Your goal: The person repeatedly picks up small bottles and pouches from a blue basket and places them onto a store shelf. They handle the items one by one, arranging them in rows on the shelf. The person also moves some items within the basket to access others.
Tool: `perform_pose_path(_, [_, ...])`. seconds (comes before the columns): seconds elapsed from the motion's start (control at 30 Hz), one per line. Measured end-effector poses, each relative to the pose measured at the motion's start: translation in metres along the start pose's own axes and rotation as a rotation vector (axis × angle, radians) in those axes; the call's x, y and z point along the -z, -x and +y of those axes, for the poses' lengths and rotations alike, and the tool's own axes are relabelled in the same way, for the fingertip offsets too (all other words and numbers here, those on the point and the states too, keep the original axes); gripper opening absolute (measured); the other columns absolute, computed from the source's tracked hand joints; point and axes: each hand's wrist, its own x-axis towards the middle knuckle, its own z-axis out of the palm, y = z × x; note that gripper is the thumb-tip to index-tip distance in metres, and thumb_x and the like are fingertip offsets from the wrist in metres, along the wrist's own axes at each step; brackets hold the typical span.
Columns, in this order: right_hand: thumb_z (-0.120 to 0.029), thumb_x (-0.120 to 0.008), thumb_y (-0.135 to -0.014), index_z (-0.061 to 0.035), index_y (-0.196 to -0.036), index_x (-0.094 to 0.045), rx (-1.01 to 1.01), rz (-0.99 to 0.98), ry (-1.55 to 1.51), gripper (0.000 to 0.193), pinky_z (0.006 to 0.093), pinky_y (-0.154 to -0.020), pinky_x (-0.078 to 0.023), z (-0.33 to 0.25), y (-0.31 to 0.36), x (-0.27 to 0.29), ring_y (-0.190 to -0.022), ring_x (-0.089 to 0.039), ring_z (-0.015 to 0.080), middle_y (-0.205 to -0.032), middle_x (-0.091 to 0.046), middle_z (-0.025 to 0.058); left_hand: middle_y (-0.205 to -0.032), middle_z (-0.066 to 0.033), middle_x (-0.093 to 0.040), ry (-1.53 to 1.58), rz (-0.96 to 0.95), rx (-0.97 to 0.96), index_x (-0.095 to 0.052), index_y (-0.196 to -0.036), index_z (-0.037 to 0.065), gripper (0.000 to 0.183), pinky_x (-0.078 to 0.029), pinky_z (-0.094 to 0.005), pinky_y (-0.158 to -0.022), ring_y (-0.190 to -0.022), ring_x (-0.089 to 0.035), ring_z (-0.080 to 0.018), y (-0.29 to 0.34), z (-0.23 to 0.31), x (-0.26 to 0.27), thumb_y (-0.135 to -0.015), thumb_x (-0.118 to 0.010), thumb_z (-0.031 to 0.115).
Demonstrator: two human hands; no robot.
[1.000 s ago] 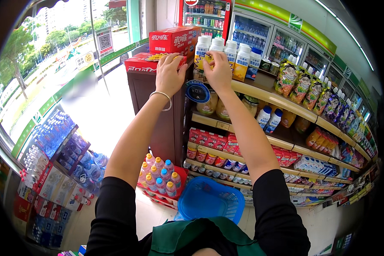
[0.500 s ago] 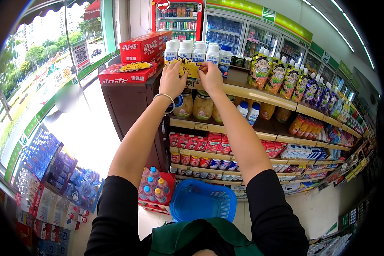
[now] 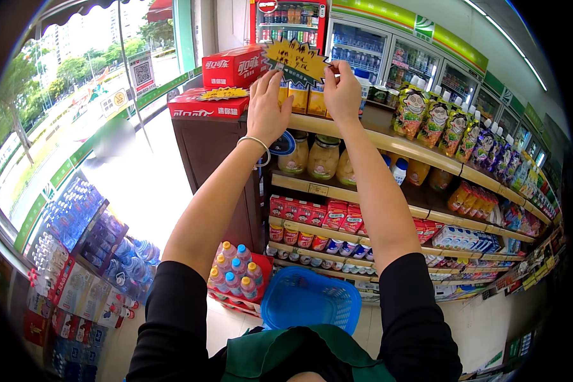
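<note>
A yellow starburst price sign (image 3: 295,60) with a dark jagged edge stands in front of bottles (image 3: 316,102) at the left end of the top shelf. My right hand (image 3: 342,95) pinches the sign's right tip between thumb and fingers. At the sign's lower left edge is my left hand (image 3: 267,109), its fingers stretched upward and thumb apart. Those fingertips reach the sign's edge; whether they press on it I cannot tell. Most of the bottles are hidden behind the sign, with yellow-orange lower parts showing beneath it.
Red cartons (image 3: 234,67) are stacked left of the bottles. Spouted pouches (image 3: 410,111) line the shelf on the right; glass jars (image 3: 323,157) sit one shelf lower. A blue basket (image 3: 299,304) and a red crate (image 3: 261,267) of bottles are below.
The sign has been raised and now covers the bottle tops. My left fingers have moved from across its face to its lower left edge, and the view has shifted slightly.
</note>
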Motion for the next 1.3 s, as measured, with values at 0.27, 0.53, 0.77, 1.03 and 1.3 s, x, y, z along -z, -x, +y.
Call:
perform_pose_path(0.27, [-0.013, -0.067, -0.082, -0.0038, -0.102, -0.058, -0.21, -0.17, -0.308, 0.024, 0.0348, -0.067, -0.052, -0.024, -0.004, -0.109, -0.072, -0.068, 0.0246, -0.078, -0.069, 0.0113, -0.14, -0.0156, -0.043, -0.26, 0.088, 0.088, -0.045, -0.134, 0.001, 0.057, -0.028, -0.0441, -0.11, -0.131, -0.036, -0.0354, -0.005, -0.046, 0.05, -0.083, -0.065, 0.017])
perform_pose_path(0.53, [-0.018, -0.067, -0.079, -0.0029, -0.09, -0.065, -0.189, -0.343, -0.102, 0.018, 0.0403, -0.071, -0.054, 0.005, 0.012, -0.184, -0.077, -0.068, 0.0298, -0.082, -0.069, 0.0147, -0.12, -0.0148, -0.061, -0.32, -0.026, 0.157, -0.06, -0.12, 0.003, 0.041, -0.03, -0.0447, -0.108, -0.121, -0.048, -0.033, 0.016, -0.096, 0.065, -0.087, -0.063, 0.027])
perform_pose_path(0.77, [-0.026, -0.066, -0.082, -0.005, -0.1, -0.064, 0.005, -0.33, 0.107, 0.028, 0.0412, -0.077, -0.052, -0.019, 0.028, -0.142, -0.092, -0.063, 0.0321, -0.101, -0.063, 0.0147, -0.118, -0.0095, -0.063, -0.367, -0.07, 0.147, -0.066, -0.112, 0.005, 0.035, -0.029, -0.0448, -0.108, -0.118, -0.052, -0.03, 0.025, -0.097, 0.059, -0.088, -0.062, 0.03])
perform_pose_path(1.03, [-0.019, -0.066, -0.085, -0.005, -0.107, -0.062, 0.059, -0.087, 0.022, 0.026, 0.035, -0.068, -0.051, 0.003, 0.017, -0.016, -0.075, -0.064, 0.023, -0.103, -0.058, 0.0114, -0.121, -0.0137, -0.06, 0.017, -0.003, -0.024, -0.063, -0.114, 0.003, 0.033, -0.04, -0.0411, -0.1, -0.117, -0.051, -0.0327, -0.009, -0.018, 0.015, -0.088, -0.063, 0.022])
perform_pose_path(1.3, [-0.034, -0.067, -0.083, -0.0007, -0.118, -0.059, -0.156, -0.06, 0.273, 0.048, 0.0389, -0.085, -0.049, 0.108, -0.017, 0.085, -0.092, -0.063, 0.0298, -0.117, -0.058, 0.0179, -0.115, -0.017, -0.064, 0.337, -0.164, 0.122, -0.061, -0.117, -0.001, 0.036, -0.049, -0.0375, -0.088, -0.102, -0.062, -0.0306, -0.029, 0.05, -0.073, -0.09, -0.062, 0.022])
